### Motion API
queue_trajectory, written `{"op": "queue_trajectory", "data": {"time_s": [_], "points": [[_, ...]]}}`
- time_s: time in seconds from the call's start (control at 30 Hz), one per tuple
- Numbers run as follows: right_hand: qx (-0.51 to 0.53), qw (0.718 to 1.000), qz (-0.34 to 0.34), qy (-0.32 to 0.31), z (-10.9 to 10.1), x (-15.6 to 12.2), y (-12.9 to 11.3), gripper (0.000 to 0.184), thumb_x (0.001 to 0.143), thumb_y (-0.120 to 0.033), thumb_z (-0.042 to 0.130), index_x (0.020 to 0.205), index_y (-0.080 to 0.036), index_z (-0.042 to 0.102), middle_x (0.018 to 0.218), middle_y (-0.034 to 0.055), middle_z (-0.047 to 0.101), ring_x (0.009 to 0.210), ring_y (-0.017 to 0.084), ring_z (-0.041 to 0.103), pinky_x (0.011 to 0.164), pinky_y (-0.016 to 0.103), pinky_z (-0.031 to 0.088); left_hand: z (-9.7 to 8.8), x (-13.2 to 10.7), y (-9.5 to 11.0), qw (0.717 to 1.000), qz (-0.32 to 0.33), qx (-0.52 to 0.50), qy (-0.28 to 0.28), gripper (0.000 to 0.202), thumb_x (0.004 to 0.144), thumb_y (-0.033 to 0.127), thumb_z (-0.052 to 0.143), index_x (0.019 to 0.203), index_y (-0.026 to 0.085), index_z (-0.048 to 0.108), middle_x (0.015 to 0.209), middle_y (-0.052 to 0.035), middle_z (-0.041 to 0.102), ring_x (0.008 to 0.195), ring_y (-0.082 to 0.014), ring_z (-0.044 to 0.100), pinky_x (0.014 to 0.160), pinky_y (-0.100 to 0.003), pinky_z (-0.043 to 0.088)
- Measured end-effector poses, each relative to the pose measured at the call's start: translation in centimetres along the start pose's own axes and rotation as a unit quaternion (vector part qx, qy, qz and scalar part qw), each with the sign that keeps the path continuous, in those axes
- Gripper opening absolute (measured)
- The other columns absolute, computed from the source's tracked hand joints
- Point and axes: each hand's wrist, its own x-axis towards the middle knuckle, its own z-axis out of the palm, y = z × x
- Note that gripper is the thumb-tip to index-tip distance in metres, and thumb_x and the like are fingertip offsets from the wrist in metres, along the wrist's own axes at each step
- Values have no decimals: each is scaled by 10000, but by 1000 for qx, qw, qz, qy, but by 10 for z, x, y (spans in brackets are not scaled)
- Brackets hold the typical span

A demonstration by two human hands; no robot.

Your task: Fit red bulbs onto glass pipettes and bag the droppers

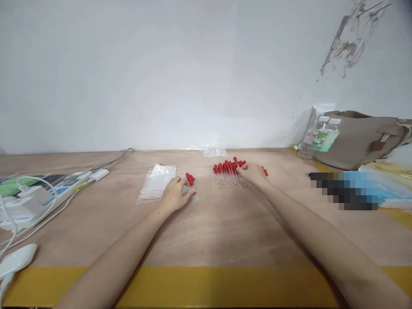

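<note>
Several clear droppers (228,171) with red rubber bulbs lie side by side in a row at the middle of the table. At the row's right part, my right hand (252,172) has its fingertips pinched on a dropper, whose lower end I cannot make out. A smaller group of red-bulbed droppers (190,178) lies to the left. My left hand (176,192) rests beside it, thumb and index finger curved and apart, with something see-through between them. Clear zip bags (157,180) are stacked just left of that hand, partly covered by it.
On the left are a power strip (61,189), chargers, cables and a white plug-like piece (17,259). At right stand plastic bottles (325,135) and a grey-brown bag (360,137), with a blue item (360,184) in front. Another clear bag (215,152) lies by the wall.
</note>
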Motion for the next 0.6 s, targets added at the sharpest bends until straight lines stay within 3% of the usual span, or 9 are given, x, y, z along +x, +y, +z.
{"op": "queue_trajectory", "data": {"time_s": [0.2,0.3,0.4,0.5,0.6], "points": [[-50,998,32,33,22,15,-2,287,709,-368,465,530,-178,585,638,85,615,722,234,569,698,356,335,0,-1,-2,998,-20,1,-56,211,725,404,528,787,202,539,828,-31,521,778,-198,536,650,-289,397],[-69,996,26,54,27,13,-2,262,719,-379,461,636,-171,598,680,83,619,737,242,568,743,397,302,2,0,-3,997,-5,-10,-71,169,747,355,505,720,190,531,766,-29,528,719,-187,535,635,-286,389],[-77,994,-37,69,32,3,-14,246,754,-372,433,728,-185,591,715,56,626,731,211,567,772,393,272,3,2,-3,997,9,-30,-65,140,751,313,506,692,187,514,753,-31,540,722,-191,530,635,-289,388],[-76,987,-136,26,43,-13,-35,275,787,-368,404,690,-194,593,735,45,637,720,186,562,778,377,254,5,1,-1,998,19,-56,-39,103,766,283,489,723,189,493,768,-28,557,741,-190,529,647,-290,393],[-125,979,-159,-6,55,-24,-59,308,789,-388,410,728,-167,616,800,93,645,759,207,563,796,387,228,8,0,3,996,30,-84,-21,68,788,252,461,794,189,485,792,-26,574,727,-177,537,644,-283,402]]}}
